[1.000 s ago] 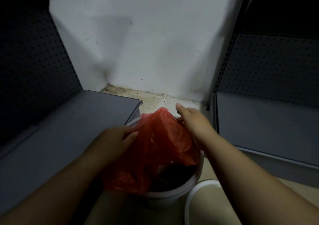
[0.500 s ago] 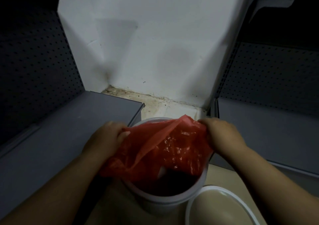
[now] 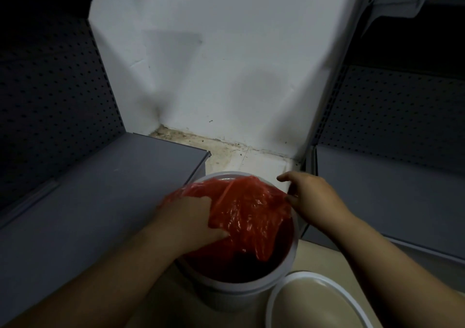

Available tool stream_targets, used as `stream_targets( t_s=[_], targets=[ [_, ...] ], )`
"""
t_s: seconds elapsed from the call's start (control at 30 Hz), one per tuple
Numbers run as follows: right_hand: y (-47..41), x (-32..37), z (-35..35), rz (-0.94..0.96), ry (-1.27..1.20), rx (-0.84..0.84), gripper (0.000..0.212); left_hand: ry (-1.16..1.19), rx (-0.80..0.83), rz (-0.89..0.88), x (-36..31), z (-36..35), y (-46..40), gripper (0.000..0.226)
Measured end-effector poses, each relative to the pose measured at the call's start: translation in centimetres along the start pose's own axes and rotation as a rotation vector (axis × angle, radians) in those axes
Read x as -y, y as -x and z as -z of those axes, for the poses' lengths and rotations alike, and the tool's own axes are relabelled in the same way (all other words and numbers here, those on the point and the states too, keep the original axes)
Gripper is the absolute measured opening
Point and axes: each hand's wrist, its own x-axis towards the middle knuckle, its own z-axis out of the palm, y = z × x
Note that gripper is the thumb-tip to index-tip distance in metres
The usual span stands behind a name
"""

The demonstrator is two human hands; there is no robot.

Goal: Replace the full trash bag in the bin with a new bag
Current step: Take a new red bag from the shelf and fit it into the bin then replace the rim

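Head view
Bin: white round bin [image 3: 239, 292] stands on the floor between two grey shelves.
Bag: red trash bag [image 3: 251, 214] lies crumpled in the bin's mouth, draped over its left rim.
Left hand [image 3: 188, 217]: fingers pressed into the bag's folds, gripping the plastic.
Right hand [image 3: 314, 196]: pinches the bag's edge at the right rim, index finger extended.
Lid: white lid [image 3: 314, 302] lies just beside the bin.

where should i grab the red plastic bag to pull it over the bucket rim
Take the thin red plastic bag by its loose mouth edge at the near side, coming from above. That edge hangs slack inside the white round plastic bucket, not yet over the rim, so a pinching grip can lift it outward.
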Motion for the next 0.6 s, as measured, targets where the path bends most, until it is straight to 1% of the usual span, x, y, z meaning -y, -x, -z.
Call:
stream_targets(
  t_s=[0.07, 0.1, 0.2, 0.27, 0.33, 0.37, 0.4, 0.43, 0.47, 0.5, 0.53, 0.57, 0.6],
  targets=[
    [0.0, -0.2, -0.1, -0.002, -0.004, 0.035, 0.042, -0.077, -0.009, -0.009, 0.8, -0.7, -0.3, 0.032],
    [0.0, -0.2, -0.2, 0.001, -0.014, 0.035, 0.041, -0.089, -0.018, -0.026, 1.1, -0.8, -0.3, 0.028],
    [0.1, -0.1, -0.2, 0.03, -0.082, -0.002, 0.046, -0.043, -0.082, -0.173, 0.9, -0.1, 0.3, 0.031],
    [0.2, 0.2, -0.2, 0.116, -0.11, 0.005, 0.057, -0.033, -0.098, -0.299, 0.7, 0.3, 1.2, 0.031],
    [0.4, 0.8, 0.1, 0.229, -0.078, 0.063, 0.069, -0.028, -0.057, -0.39, 0.8, 0.4, 2.0, 0.03],
    [0.4, 1.1, 0.1, 0.292, -0.037, 0.094, 0.073, -0.02, -0.016, -0.421, 1.1, 0.4, 2.3, 0.037],
    [0.5, 1.4, 0.3, 0.355, 0.019, 0.121, 0.076, -0.028, 0.025, -0.455, 0.9, 0.1, 2.0, 0.051],
    [0.6, 1.7, 0.4, 0.413, 0.063, 0.143, 0.076, -0.093, 0.079, -0.465, 0.9, -0.1, 1.7, 0.068],
    [0.8, 2.0, 0.4, 0.462, 0.098, 0.146, 0.074, -0.168, 0.142, -0.441, 0.9, -0.3, 1.7, 0.083],
    [0.9, 2.3, 0.4, 0.527, 0.129, 0.1, 0.066, -0.206, 0.203, -0.378, 0.8, -0.4, 2.0, 0.096],
    [1.0, 2.5, 0.2, 0.614, 0.176, 0.009, 0.054, -0.193, 0.218, -0.349, 1.0, -0.5, 2.3, 0.099],
    [1.1, 2.8, 0.1, 0.681, 0.219, -0.07, 0.04, -0.145, 0.169, -0.4, 1.4, -0.5, 2.6, 0.087],
    [1.2, 2.9, 0.0, 0.718, 0.241, -0.096, 0.029, -0.091, 0.118, -0.473, 1.8, -0.3, 3.2, 0.069]
  ],
)
